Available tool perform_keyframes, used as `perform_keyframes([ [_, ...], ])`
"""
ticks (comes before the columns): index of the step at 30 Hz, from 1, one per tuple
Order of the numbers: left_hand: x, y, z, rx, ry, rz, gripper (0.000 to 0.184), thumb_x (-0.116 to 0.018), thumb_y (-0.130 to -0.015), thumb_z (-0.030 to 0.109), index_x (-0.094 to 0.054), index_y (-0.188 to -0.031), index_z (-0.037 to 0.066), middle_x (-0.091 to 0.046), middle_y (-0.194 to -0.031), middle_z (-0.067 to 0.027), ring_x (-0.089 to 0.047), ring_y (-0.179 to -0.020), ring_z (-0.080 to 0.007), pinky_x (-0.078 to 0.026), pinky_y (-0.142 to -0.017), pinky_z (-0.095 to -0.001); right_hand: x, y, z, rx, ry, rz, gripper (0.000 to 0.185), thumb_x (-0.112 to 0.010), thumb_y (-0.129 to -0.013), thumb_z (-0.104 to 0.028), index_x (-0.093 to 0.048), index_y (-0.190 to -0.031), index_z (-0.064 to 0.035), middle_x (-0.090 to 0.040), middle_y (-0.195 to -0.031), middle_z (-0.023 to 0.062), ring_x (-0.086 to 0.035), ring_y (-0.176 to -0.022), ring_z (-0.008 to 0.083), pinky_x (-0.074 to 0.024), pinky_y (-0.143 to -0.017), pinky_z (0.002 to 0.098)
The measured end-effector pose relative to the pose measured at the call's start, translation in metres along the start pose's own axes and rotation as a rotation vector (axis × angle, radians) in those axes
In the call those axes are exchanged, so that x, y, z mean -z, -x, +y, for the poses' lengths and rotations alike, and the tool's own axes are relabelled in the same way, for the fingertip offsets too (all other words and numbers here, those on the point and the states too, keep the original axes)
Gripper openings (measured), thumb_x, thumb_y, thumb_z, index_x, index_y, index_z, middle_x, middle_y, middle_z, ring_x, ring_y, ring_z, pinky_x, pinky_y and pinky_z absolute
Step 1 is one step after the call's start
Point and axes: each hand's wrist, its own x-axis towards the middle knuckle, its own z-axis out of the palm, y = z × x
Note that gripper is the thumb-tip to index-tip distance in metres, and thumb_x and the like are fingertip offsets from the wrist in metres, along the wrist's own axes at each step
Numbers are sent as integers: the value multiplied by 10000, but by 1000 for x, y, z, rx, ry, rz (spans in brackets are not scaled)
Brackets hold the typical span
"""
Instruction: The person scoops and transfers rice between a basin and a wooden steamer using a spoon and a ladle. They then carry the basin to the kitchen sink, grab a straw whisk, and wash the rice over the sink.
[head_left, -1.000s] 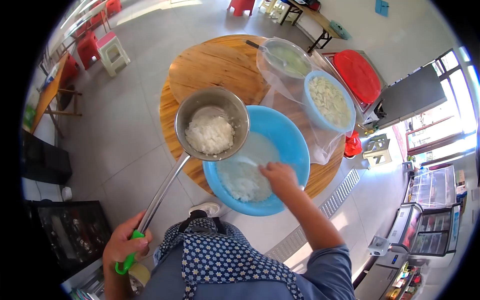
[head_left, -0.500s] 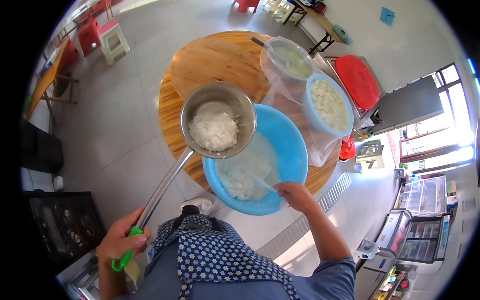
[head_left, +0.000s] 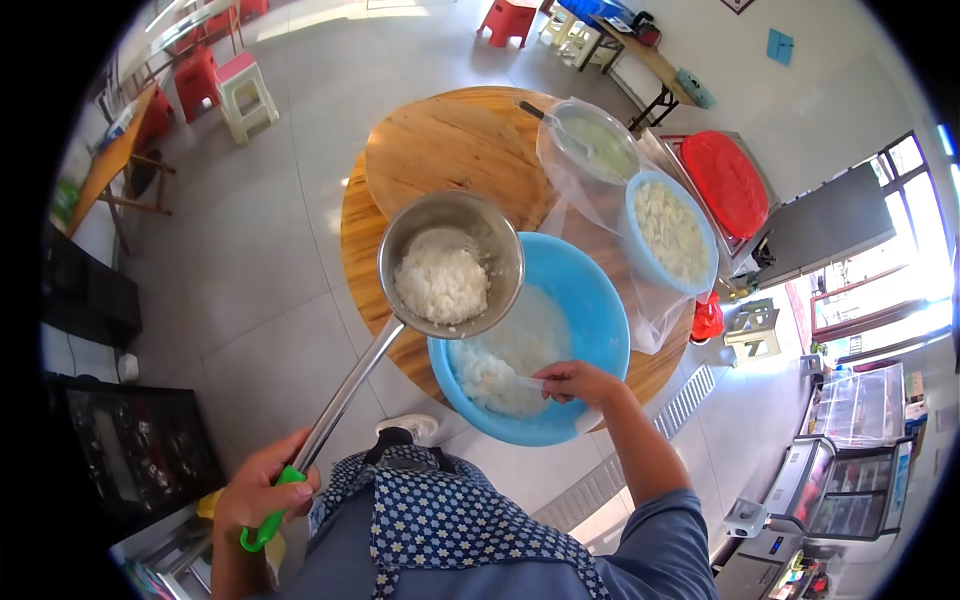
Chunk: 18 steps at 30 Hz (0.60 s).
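Note:
My left hand (head_left: 268,488) is wrapped around the green-tipped handle of a long metal ladle (head_left: 503,312). White cooked rice (head_left: 440,284) sits in the ladle's deep cup, which hangs over the near-left rim of a large blue basin (head_left: 592,300). More rice (head_left: 500,350) spreads across the basin's bottom, heaped toward its near left side. My right hand (head_left: 578,383), fingers closed, grips a pale translucent rice paddle (head_left: 518,382) inside the basin. The paddle's tip reaches into the heaped rice, so its end is partly hidden.
The round wooden table (head_left: 358,270) carries a wooden board (head_left: 450,150), a light-blue bowl of pale chopped pieces (head_left: 634,235) and a plastic-covered container (head_left: 600,150). A red lid (head_left: 725,185) lies beyond. Stools (head_left: 245,100) and a floor drain grate (head_left: 680,405) are around.
The view has shifted slightly. My right hand has moved the paddle left and a little away from me, into the heaped rice. The ladle stays over the basin's rim.

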Motion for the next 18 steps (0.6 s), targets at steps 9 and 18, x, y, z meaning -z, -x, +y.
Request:
perform_keyframes([
  [9,7,1,-9,-27,11,2,797,-691,-815,66,-284,-1487,-69,-565,-779,-63,-498,-552,-97,-401,-491,-235,11,39,-2,81,-131,103,297,-622,-937,-71,-638,-1224,5,-652,-882,32,-520,-691,80,-425,-623,207],
  [18,1,-2,-5,-17,-18,-41,783,-684,-821,60,-289,-1484,-73,-586,-783,-74,-504,-554,-105,-399,-491,-242,11,115,-7,142,-224,391,285,-593,-962,-106,-636,-1228,-12,-617,-870,15,-472,-658,71,-381,-588,206],
])
